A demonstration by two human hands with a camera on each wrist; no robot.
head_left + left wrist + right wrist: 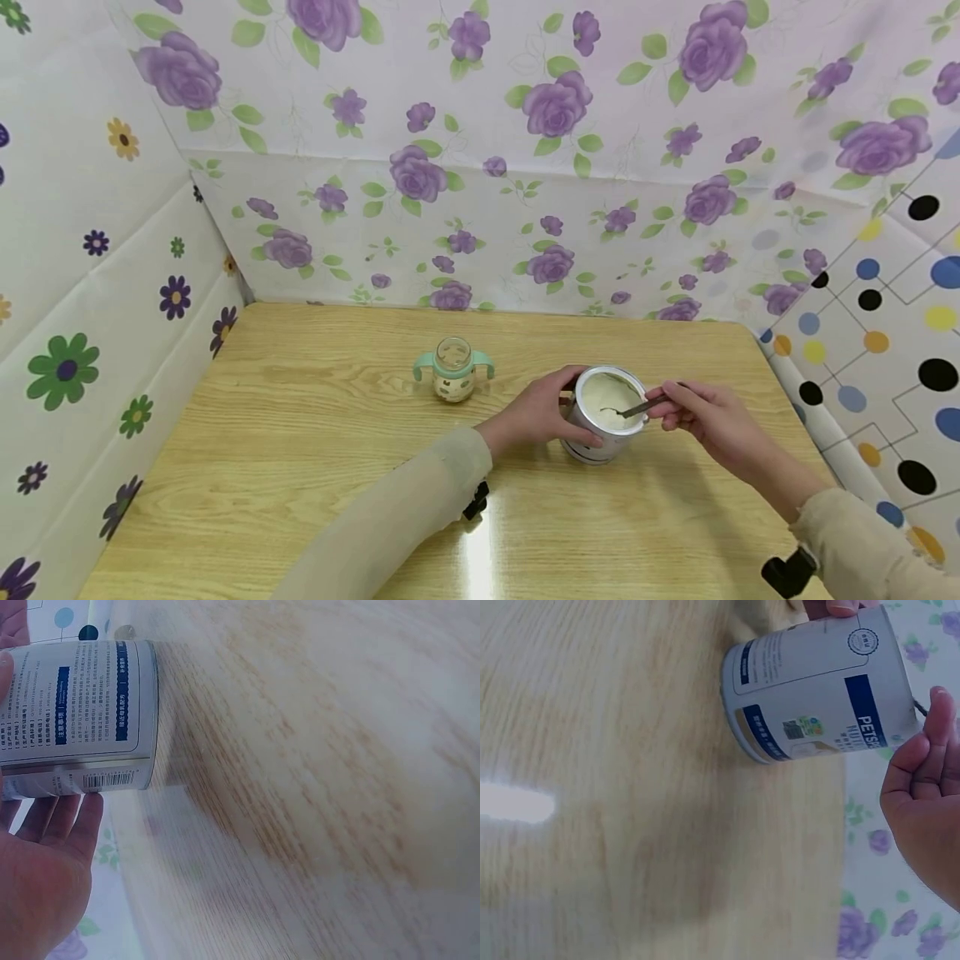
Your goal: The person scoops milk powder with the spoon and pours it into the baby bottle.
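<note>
Closest to the camera are two beige sleeves reaching in over the wooden desk, each with a little black clip-type thing at the wrist. There's a bright glare streak on the desk between them.

Left hand has its grip wrapped around the side of a silver tin, fingers and thumb curled on the wall. The tin is tipped toward the person, so you look straight down into the pale creamy powder inside. The wrist views show its label, white with blue bands and a barcode, and the base edge sitting on the desk.

Right hand sits just beside the tin on the right, grip pinched on the handle of a spoon, with the spoon's end down in the powder.

A bit further back and to the left, well apart from the tin, stands a small baby bottle with mint green handles and no lid, upright.

Behind it all are floral walls: purple roses at the back, dots on the right.
</note>
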